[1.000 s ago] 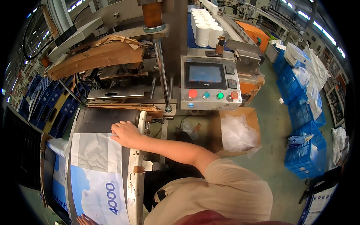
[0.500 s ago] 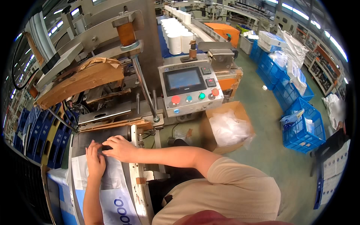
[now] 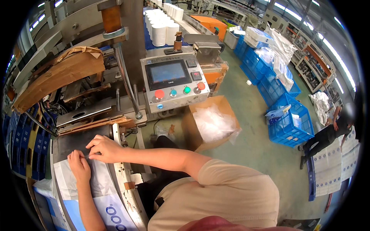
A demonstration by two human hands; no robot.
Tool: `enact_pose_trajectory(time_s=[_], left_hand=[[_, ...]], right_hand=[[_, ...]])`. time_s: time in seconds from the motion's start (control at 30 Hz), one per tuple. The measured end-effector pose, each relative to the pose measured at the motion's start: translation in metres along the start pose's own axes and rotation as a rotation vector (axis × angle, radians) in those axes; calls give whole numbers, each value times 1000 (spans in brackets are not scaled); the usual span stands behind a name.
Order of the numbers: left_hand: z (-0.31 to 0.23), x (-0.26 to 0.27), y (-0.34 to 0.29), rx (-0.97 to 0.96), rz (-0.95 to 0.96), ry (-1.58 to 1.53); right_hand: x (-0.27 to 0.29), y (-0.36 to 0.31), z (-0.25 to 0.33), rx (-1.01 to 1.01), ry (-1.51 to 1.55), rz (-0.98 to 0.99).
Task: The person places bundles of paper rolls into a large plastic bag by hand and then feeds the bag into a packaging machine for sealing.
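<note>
A white and blue plastic bag (image 3: pixel 102 183) lies along the dark conveyor belt (image 3: pixel 71 143) of a machine at the left. Over the bag's far end, my left hand (image 3: pixel 79 166) is closed, its fingertips pinched at the bag's edge. My right hand (image 3: pixel 105 149) reaches in from the right with thumb and fingers pinched together beside the left fingertips. It seems to grip the same edge, though the fingers hide most of it. Just beyond my hands stands the machine's press, with a metal plate (image 3: pixel 83 114) low across the belt.
A control panel (image 3: pixel 175 82) with a screen and coloured buttons stands ahead. Right of the belt is a cardboard box (image 3: pixel 192 133) of clear plastic film. White rolls (image 3: pixel 158 34) stand behind. Blue crates (image 3: pixel 291 125) line the floor; another person (image 3: pixel 327 134) is at far right.
The view has turned to the right, so the scene sits further left. My fingers, looser before, are drawn together at the bag's edge. The other person shows more fully.
</note>
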State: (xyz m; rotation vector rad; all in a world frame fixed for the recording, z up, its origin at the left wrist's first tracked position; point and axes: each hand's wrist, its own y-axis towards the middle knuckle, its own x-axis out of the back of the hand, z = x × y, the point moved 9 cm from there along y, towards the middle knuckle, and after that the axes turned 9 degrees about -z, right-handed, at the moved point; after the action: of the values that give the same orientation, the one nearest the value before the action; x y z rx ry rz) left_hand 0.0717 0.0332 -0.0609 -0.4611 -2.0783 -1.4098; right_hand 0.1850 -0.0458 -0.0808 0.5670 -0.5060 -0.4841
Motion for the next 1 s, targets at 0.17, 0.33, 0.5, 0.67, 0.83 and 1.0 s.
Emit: enact_pose_trajectory(time_s=[0.17, 0.33, 0.5, 0.67, 0.83, 1.0], left_hand=[[-16, 5, 10, -26, 22, -65], [6, -16, -1, 6, 168, 76], [5, -14, 0, 11, 161, 57], [11, -17, 0, 71, 180, 11], [14, -14, -1, 66, 164, 25], [12, -15, 0, 62, 158, 15]], right_hand=[[5, 0, 1, 82, 37, -75], [3, 2, -7, -19, -7, -72], [1, 2, -11, -20, -42, -82], [3, 2, -11, -44, -54, -77], [4, 2, -5, -29, -52, -74], [7, 2, -5, -20, -63, -81]])
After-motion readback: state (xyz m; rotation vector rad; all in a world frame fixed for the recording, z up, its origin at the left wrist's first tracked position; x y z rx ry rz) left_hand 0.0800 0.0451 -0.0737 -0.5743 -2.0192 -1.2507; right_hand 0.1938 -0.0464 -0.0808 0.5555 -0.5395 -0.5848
